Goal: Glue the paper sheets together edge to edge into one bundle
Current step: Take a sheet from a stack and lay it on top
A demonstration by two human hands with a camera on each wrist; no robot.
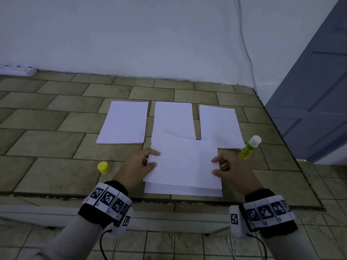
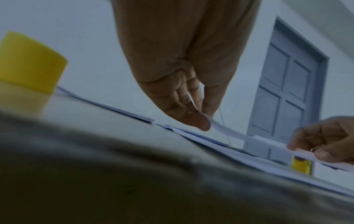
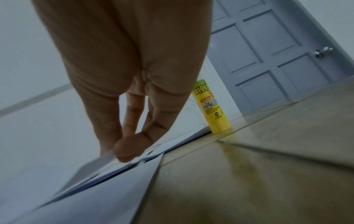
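A tiled surface (image 1: 47, 143) was seen under everything, with a white wall (image 1: 131, 34) behind it and a grey panelled door (image 1: 315, 102) at the right. A white power strip (image 1: 20, 70) lay at the far left, at the foot of the wall, and a thin white cable (image 1: 246, 53) ran down the wall.

Three stacks of white paper were laid side by side on the tiles: the left stack (image 1: 124, 123), the middle stack (image 1: 172, 119) and the right stack (image 1: 219, 124), with narrow gaps between them. Nearer to the person, a top sheet (image 1: 185, 164) was held a little above a lower sheet (image 1: 183, 191) that lay flat on the tiles; its far edge covered the near ends of the middle and right stacks.

The top sheet was pinched at its left edge by the left hand (image 1: 138, 166), between thumb and fingers, as the left wrist view also showed. Its right edge was pinched in the same way by the right hand (image 1: 231, 169).

A glue stick (image 1: 249, 147), yellow with a white end, stood upright just beside the right hand, at the near corner of the right stack. Its yellow cap (image 1: 103, 167) stood apart on the tiles, left of the left hand.
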